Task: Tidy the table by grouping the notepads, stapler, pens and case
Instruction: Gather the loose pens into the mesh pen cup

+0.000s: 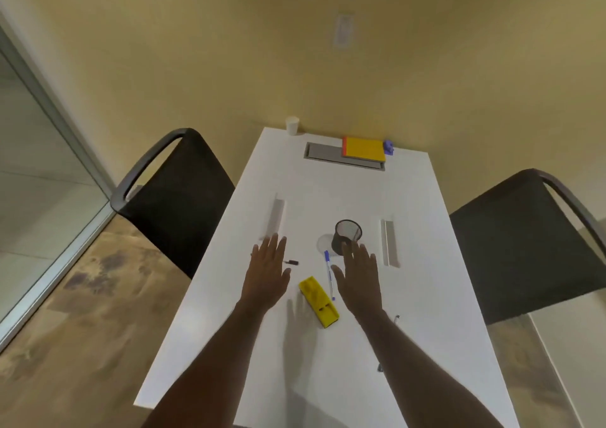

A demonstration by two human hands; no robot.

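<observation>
Fingers spread flat and empty on both the left hand (266, 272) and right hand (359, 280), hovering over the white table (426, 345). Between them, yellow case (318, 301) and blue pen (329, 272); black pen (292, 262) beside left; notepads (364, 149) and stapler (389, 147) far off. Probably just starting: next, pinching a nearby pen.

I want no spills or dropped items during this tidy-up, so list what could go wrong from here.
1. The right hand hovers just in front of the black mesh cup; reaching forward could tip it.
2. The blue pen lies beside that hand and could get knocked and roll.
3. A dark pen lies partly hidden under the right forearm, near the table edge; sweeping the arm might push it off.
</observation>
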